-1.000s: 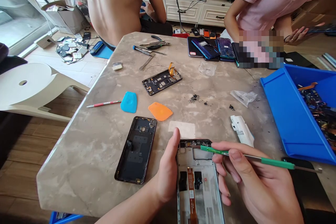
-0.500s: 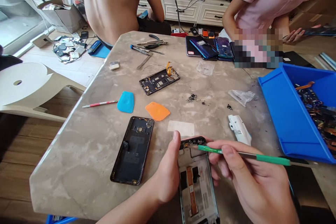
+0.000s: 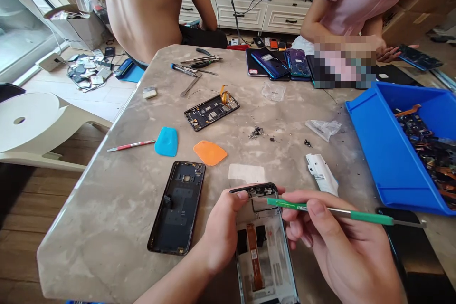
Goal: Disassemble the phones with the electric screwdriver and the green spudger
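Note:
My left hand is closed around the left side of an opened phone frame, its thumb pressed over the top left corner. An orange-brown ribbon cable runs along the frame's inside. Between the thumb and fingers of my right hand is a slim green-handled pry tool, pointing left over the frame's upper end. Whether its tip touches the frame I cannot tell. To the left lies a black phone back cover. Farther off are an orange pick, a blue pick and another opened phone.
A blue bin of phone parts stands at the right. Small screws lie mid-table, with a white tube nearer. Hand tools and stacked phones are at the back. Two people sit beyond the table.
My left thumb has bent down onto the frame's top corner. The pry tool stays over the upper end. The person at the right has shifted the phone in hand, and my view has moved slightly.

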### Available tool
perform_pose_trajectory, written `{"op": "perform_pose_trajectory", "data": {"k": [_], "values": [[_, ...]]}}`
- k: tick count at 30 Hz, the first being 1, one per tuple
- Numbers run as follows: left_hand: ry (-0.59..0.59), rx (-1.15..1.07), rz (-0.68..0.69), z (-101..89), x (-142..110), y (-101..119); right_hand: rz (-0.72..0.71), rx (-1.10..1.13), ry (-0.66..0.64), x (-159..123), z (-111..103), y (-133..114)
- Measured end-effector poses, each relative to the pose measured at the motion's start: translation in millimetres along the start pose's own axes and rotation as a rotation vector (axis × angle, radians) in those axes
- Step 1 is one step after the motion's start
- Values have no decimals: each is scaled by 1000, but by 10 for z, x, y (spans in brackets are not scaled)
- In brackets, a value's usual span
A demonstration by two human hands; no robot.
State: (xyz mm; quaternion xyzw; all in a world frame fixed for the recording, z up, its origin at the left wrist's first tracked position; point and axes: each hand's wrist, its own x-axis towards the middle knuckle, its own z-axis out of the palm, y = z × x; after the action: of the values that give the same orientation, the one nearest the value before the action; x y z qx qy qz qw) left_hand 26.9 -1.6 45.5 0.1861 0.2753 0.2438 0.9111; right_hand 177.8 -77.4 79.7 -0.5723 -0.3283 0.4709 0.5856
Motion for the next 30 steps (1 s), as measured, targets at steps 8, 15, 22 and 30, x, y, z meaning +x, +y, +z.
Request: {"op": "perform_pose_trajectory", "data": {"k": [8,15,22,30], "values": [[6,-26,-9,18,-22,-2,-38,-34,-2,-24,12,-30],[-118,-115,-49,74,-8,36,-41,-20,41,-1,76,-54],[-93,-132,-90,74,-53,44,-4,61,-13,22,47,-23],[-131,-119,-114,96,-16,42,-3,61,4,18,56,-1]]}}
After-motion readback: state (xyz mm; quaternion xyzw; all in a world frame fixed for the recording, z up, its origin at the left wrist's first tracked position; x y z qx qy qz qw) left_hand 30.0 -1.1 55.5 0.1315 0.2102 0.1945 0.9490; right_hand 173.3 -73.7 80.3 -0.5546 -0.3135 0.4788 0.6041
